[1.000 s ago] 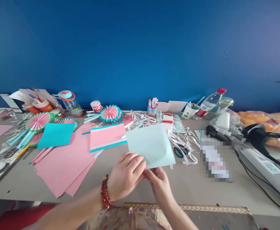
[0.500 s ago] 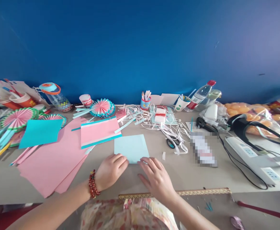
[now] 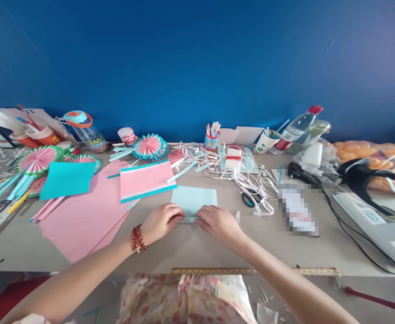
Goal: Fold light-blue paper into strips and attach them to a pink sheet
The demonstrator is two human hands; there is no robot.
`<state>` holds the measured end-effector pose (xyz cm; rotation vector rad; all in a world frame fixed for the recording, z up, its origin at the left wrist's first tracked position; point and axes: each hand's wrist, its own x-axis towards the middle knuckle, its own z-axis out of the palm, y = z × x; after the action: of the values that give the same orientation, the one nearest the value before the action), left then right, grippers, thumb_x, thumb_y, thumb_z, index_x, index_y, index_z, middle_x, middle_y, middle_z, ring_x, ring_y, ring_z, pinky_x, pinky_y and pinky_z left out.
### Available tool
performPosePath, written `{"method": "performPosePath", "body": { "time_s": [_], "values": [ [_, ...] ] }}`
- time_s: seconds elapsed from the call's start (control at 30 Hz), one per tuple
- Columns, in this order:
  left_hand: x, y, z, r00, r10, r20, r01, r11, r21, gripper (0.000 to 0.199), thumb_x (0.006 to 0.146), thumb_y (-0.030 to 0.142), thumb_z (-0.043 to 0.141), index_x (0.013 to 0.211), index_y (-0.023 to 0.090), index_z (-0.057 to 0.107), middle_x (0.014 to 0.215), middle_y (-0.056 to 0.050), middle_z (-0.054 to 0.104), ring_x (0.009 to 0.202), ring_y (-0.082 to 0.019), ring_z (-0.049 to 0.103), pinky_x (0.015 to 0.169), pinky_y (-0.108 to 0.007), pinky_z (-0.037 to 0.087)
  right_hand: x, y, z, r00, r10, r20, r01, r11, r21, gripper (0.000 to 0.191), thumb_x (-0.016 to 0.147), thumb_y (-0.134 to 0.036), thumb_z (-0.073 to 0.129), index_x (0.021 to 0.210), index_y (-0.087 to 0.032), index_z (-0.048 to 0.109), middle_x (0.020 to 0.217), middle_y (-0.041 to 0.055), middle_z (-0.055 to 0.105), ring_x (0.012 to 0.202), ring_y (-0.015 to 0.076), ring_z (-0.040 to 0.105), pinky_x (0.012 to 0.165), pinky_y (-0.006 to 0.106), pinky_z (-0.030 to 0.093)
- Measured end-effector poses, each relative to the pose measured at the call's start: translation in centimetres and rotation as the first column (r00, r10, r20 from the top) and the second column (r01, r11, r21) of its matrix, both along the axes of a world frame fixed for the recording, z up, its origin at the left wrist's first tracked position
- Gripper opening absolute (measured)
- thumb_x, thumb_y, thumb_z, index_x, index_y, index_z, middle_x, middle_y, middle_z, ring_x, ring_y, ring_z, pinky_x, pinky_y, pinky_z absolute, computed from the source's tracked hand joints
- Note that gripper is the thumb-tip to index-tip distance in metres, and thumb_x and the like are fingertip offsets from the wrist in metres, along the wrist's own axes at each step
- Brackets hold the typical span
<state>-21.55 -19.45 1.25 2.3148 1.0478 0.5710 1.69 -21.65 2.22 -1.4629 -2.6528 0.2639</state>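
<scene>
A pale blue sheet of paper (image 3: 194, 198) lies on the table in front of me, its near edge turned up in a narrow fold. My left hand (image 3: 161, 220), with a red bead bracelet at the wrist, pinches the left end of that fold. At the right end, my right hand (image 3: 221, 224) grips the same edge with its fingers closed. Behind the sheet to the left is a pink paper with blue stripes (image 3: 148, 180). A teal sheet (image 3: 67, 180) rests on large pink sheets (image 3: 85, 216) farther left.
Paper rosettes (image 3: 150, 146) and a pen cup (image 3: 211, 140) stand along the wall. Scissors (image 3: 248, 199) lie among white strips at the right, near a bottle (image 3: 295, 130), a black cable and a power strip (image 3: 369, 213). Cups (image 3: 43, 136) are at the far left.
Both hands have closed on the near edge of the pale blue sheet, which now shows a narrow fold. The view has shifted, so the table items appear farther right.
</scene>
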Motion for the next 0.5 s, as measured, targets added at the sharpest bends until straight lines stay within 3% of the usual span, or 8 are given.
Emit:
{"method": "performPosePath", "body": {
  "time_s": [0.2, 0.37, 0.5],
  "values": [
    [0.6, 1.9, 0.0, 0.998, -0.027, 0.063, 0.035, 0.991, -0.126, 0.013, 0.092, 0.016, 0.054, 0.088, 0.02, 0.066, 0.086, 0.002, 0.069, 0.076, -0.012, 0.062, 0.07, -0.021, 0.045, -1.5, 1.6, 1.6, 0.993, -0.077, 0.091, 0.078, 0.997, -0.003, 0.02, 0.098, -0.034, 0.051, 0.091, -0.021, 0.064, 0.085, 0.0025, 0.068, 0.081, 0.0174, 0.063, 0.063, 0.026, 0.035],
    [-0.1, 1.8, -0.1, 0.998, -0.058, 0.011, 0.059, 0.987, -0.152, 0.011, 0.092, 0.021, 0.057, 0.09, 0.021, 0.067, 0.09, 0.001, 0.07, 0.081, -0.014, 0.063, 0.074, -0.023, 0.044, -1.4, 1.4, 0.5, 0.997, -0.053, -0.052, 0.043, 0.983, -0.181, 0.012, 0.097, -0.029, 0.054, 0.09, -0.022, 0.062, 0.089, -0.0004, 0.067, 0.082, 0.0142, 0.061, 0.063, 0.024, 0.033],
    [-1.3, 1.6, 0.1, 0.997, -0.015, -0.075, 0.006, 0.992, -0.124, 0.015, 0.094, 0.027, 0.056, 0.085, 0.021, 0.067, 0.086, 0.0, 0.066, 0.075, -0.014, 0.061, 0.069, -0.023, 0.042, -1.3, 1.0, -0.3, 0.996, -0.072, -0.053, 0.063, 0.984, -0.165, 0.016, 0.099, -0.027, 0.049, 0.089, -0.02, 0.06, 0.09, 0.0021, 0.066, 0.084, 0.0156, 0.059, 0.068, 0.025, 0.032]
  ]
}}
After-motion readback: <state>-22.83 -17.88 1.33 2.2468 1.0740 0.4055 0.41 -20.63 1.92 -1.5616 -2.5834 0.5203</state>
